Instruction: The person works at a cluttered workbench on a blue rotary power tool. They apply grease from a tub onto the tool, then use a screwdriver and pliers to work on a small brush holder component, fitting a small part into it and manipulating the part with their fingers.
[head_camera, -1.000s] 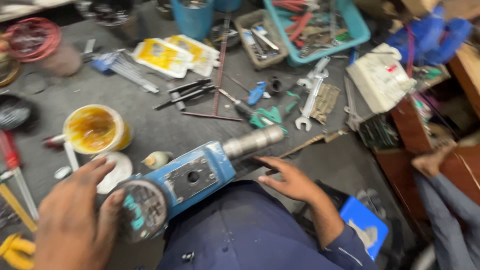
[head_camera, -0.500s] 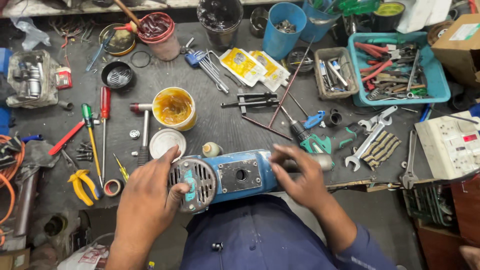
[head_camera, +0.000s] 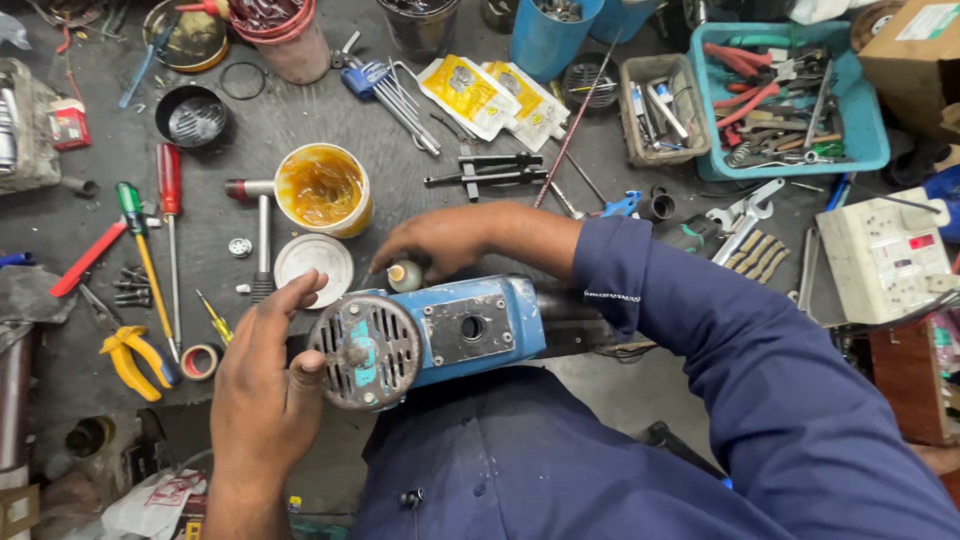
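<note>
A blue power tool body (head_camera: 470, 330) with a round vented end cap (head_camera: 365, 352) lies across my lap at the bench edge. My left hand (head_camera: 262, 395) cups the end cap, thumb on its face and fingers spread above it. My right hand (head_camera: 445, 240) reaches over the tool from the right, and its fingertips close around a small cream part with an orange tip (head_camera: 404, 275) just behind the tool. My blue sleeve (head_camera: 720, 340) hides the tool's right end.
An open tub of yellow grease (head_camera: 322, 190) and its white lid (head_camera: 313, 262) sit behind the tool. Screwdrivers (head_camera: 170, 185), yellow pliers (head_camera: 128, 357) and a tape roll (head_camera: 200, 360) lie left. A blue tray of pliers (head_camera: 870, 150), wrenches (head_camera: 745, 212) and a white power strip (head_camera: 885, 258) are right.
My right hand left the tool's right end and crossed over it to the small cream part. My left hand stays at the end cap. The view has come closer.
</note>
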